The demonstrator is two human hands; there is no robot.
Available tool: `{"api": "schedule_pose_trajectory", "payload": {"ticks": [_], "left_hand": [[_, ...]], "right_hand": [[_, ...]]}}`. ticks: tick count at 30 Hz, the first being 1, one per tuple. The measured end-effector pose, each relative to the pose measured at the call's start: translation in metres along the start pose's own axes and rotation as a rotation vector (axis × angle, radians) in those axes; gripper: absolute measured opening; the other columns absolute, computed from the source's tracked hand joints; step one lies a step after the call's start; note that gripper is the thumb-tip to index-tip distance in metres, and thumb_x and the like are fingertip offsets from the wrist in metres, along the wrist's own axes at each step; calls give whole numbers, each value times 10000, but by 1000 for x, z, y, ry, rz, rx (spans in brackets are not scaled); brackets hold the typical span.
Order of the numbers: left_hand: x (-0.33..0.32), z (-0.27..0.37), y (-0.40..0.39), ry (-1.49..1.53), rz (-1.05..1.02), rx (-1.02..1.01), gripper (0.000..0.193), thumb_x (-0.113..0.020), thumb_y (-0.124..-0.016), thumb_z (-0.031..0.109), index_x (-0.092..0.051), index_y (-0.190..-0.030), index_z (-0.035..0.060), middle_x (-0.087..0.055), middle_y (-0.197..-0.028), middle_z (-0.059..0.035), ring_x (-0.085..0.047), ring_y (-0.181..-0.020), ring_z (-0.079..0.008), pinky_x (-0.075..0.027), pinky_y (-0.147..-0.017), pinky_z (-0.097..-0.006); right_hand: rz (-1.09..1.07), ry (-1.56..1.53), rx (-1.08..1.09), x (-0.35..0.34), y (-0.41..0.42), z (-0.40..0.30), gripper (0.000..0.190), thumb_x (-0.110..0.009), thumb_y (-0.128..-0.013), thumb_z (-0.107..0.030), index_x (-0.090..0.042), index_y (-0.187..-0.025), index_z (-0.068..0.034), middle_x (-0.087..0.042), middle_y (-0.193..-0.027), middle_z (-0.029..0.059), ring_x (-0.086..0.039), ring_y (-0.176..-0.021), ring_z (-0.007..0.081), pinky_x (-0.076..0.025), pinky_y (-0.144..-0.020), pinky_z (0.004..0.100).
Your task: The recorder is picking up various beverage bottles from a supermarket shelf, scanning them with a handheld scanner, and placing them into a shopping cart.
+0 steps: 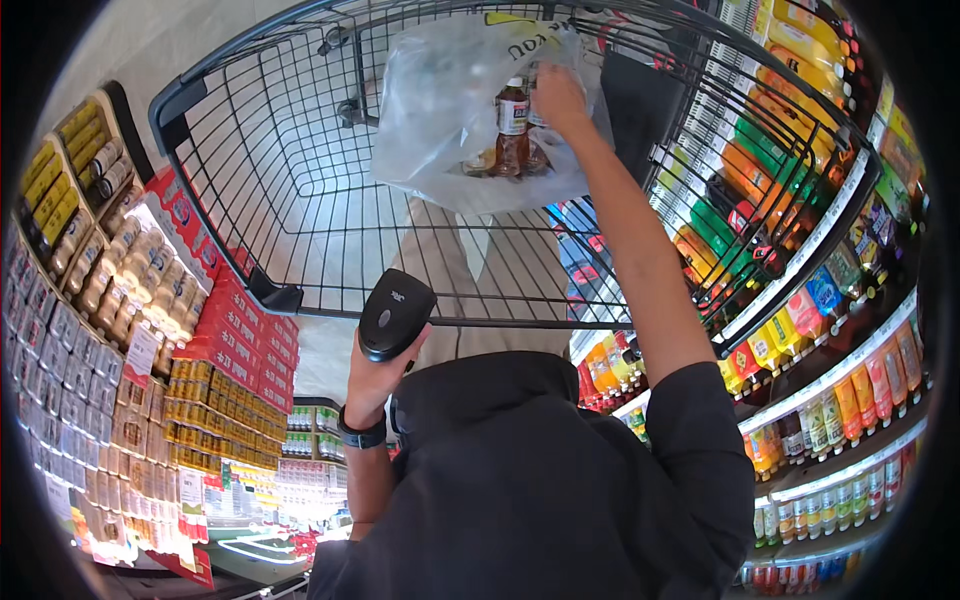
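Observation:
My left hand (375, 379) grips a black handheld barcode scanner (396, 315) near the cart's near rim; a dark band circles that wrist. My right hand (559, 97) reaches over the cart into a translucent plastic bag (431, 112). Inside the bag stands a bottle of brown drink (514, 124) with a white cap and label. Beside it, a second brown bottle (537, 154) is partly covered by my right hand. My right fingers are curled near its top, but their contact with bottle or bag is hidden. The bag rests in a black wire shopping cart (322, 247).
Shelves of bottled drinks (810, 375) run close along the right side. At left stand stacked red cartons (240, 322), gold cans (217, 412) and shelved bottles (142, 270). Grey floor (247, 22) shows beyond the cart. My legs (517, 262) are behind its near wires.

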State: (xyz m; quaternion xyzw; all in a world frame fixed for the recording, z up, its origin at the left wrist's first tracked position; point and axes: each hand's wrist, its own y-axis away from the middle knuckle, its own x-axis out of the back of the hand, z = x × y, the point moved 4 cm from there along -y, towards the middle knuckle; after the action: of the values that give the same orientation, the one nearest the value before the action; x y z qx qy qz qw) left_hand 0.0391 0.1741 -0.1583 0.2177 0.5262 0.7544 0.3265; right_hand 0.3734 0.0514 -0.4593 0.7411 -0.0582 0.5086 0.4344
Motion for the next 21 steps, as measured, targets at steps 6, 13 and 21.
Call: {"api": "schedule_pose_trajectory", "payload": {"ticks": [6,13,21], "left_hand": [[2,-1,-4,-19,-21,13,126,-764,-808,81,-671,-871,25,-586,-643,39,-495,-552,-33,-364,-497,-219],[-3,8,-3,7,-8,-19,145,-771,-801,96,-677,-885,24,-592,-643,35,-502,-559,-38,-380,-507,-226],[-3,13,-8,-29,-11,-34,173,-773,-797,96,-680,-917,13,-606,-665,29,-511,-592,-37,-395,-535,-224]], "right_hand": [[18,-20,-56,-12,5,3,307,-612,-808,-59,-582,-1113,-53,-536,-1167,175,-584,-1047,364,-522,-837,454],[89,-96,79,-11,28,-8,541,-630,-745,19,-493,-1260,-73,-480,-1244,171,-564,-1039,400,-503,-853,473],[96,-288,13,-14,35,-4,659,-662,-725,4,-414,-1332,-60,-455,-1268,191,-527,-1103,419,-484,-903,478]]}}
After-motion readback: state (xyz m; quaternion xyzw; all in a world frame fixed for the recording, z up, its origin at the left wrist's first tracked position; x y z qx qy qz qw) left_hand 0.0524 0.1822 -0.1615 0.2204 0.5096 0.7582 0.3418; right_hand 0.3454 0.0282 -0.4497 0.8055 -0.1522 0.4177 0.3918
